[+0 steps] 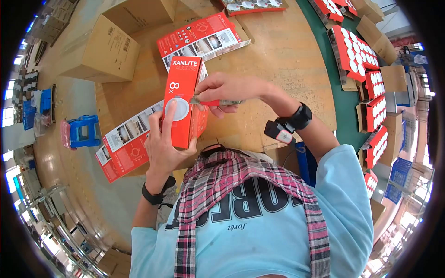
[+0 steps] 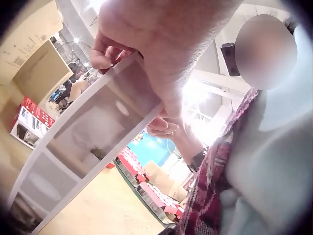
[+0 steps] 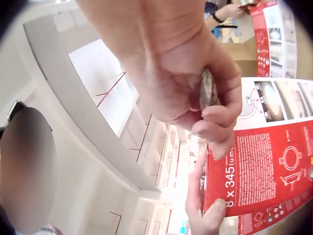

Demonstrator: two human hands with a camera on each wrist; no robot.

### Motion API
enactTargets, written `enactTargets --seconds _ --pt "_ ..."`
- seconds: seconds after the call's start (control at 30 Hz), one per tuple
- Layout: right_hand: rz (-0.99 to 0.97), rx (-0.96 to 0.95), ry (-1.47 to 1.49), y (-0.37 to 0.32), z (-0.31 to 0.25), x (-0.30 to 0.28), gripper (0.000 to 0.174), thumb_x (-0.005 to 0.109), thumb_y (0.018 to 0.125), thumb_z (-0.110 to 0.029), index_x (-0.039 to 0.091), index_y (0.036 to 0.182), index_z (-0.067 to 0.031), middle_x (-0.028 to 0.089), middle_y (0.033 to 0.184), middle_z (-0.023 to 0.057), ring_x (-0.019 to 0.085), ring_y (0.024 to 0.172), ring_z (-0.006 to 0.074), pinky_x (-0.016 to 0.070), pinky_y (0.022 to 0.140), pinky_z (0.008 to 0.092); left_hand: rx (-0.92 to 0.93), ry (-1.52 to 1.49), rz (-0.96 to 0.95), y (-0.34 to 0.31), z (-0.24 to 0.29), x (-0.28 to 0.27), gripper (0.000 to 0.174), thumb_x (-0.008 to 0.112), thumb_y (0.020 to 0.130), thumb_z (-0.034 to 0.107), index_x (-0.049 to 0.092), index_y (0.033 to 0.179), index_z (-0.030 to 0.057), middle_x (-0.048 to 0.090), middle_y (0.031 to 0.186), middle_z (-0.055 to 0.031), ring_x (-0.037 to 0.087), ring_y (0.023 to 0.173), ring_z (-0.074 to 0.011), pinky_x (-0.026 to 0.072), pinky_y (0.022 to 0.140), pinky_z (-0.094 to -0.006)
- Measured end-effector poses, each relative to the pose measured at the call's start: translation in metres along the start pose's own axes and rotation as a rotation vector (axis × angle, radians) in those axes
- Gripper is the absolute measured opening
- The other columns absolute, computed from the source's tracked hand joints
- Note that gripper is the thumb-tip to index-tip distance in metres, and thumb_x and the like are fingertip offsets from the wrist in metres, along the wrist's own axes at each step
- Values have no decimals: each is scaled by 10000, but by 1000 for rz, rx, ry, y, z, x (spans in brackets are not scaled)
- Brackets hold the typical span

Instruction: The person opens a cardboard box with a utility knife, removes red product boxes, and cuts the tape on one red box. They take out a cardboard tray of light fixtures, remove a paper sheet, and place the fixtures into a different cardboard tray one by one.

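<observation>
A red XANLITE box (image 1: pixel 185 78), marked 8x and printed with a round white lamp, is tilted over the table in front of the person. My left hand (image 1: pixel 162 147) grips its lower end, one finger stretched along the front face. My right hand (image 1: pixel 227 90) holds a slim red and grey cutter (image 1: pixel 211 103), its grey tip right at the box's right edge. In the right wrist view the worn grey end of the cutter (image 3: pixel 209 90) sticks out of the curled fingers. The left wrist view shows the box's photo-printed side (image 2: pixel 88 132) below the hand.
Two more red printed boxes lie on the table, one behind (image 1: pixel 199 34) and one at the left (image 1: pixel 130 143). Brown cartons (image 1: pixel 109 51) stand at the back left. Along the green strip (image 1: pixel 324 60) at the right, several red trays (image 1: pixel 352 53) hold round white lamps.
</observation>
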State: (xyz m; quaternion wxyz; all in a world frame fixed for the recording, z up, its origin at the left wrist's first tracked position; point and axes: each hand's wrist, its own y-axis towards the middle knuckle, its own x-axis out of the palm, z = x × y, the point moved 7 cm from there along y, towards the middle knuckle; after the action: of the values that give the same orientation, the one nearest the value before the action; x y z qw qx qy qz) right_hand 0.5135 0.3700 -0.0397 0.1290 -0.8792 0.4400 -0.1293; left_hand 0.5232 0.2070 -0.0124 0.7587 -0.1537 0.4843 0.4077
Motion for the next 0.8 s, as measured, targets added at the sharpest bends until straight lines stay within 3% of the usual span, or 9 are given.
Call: enactTargets --seconds 0.17,0.23,0.33,0.37,0.43,0.53,0.67,0.8 --pt "-38 14 -33 1 -1 0 238 444 926 -201 578 883 -8 587 585 70 472 396 94 360 396 235 15 -2 3 0 2 0 846 738 574 187 412 1350 106 452 1112 -130 518 1010 -306 486 801 -394" --pt "102 42 -78 0 -2 6 246 431 933 -200 572 874 -8 578 576 69 483 401 107 375 398 250 9 1 13 0 2 0 845 737 573 185 413 1349 110 454 1110 -129 519 1011 -306 485 805 -395" --pt "326 -4 -145 -1 1 22 258 411 949 -197 556 852 -7 568 569 70 500 413 123 391 400 264 56 92 83 0 4 -4 827 761 581 251 438 1330 115 445 1075 -118 573 905 -275 528 634 -361" --pt "404 -33 -172 -2 2 23 264 404 955 -195 549 843 -6 565 568 71 505 417 128 395 401 267 48 87 87 1 3 -4 825 761 581 251 440 1328 114 447 1080 -119 574 909 -278 528 640 -364" --pt "417 -47 -40 -5 5 28 266 397 966 -195 537 842 -7 561 573 65 499 418 124 394 400 266 29 77 96 1 3 -4 822 761 581 251 442 1326 114 451 1088 -122 576 917 -283 529 653 -370" --pt "320 -40 65 -11 8 24 260 381 978 -191 522 861 -7 553 580 55 486 415 119 392 401 260 -5 -8 36 -1 4 -1 824 745 569 188 440 1331 113 454 1128 -130 532 1011 -313 497 790 -402" --pt "215 -22 31 -17 9 23 242 360 987 -187 511 920 -11 539 589 42 472 416 107 391 407 250 66 0 -17 1 1 2 829 754 561 199 449 1330 135 457 1142 -131 533 1016 -316 501 795 -408" --pt "297 -42 44 -25 13 32 231 346 991 -176 496 948 -6 545 606 48 490 434 101 398 428 242 180 56 -45 11 4 -6 813 762 573 216 465 1328 179 467 1145 -124 537 1006 -310 506 784 -397"
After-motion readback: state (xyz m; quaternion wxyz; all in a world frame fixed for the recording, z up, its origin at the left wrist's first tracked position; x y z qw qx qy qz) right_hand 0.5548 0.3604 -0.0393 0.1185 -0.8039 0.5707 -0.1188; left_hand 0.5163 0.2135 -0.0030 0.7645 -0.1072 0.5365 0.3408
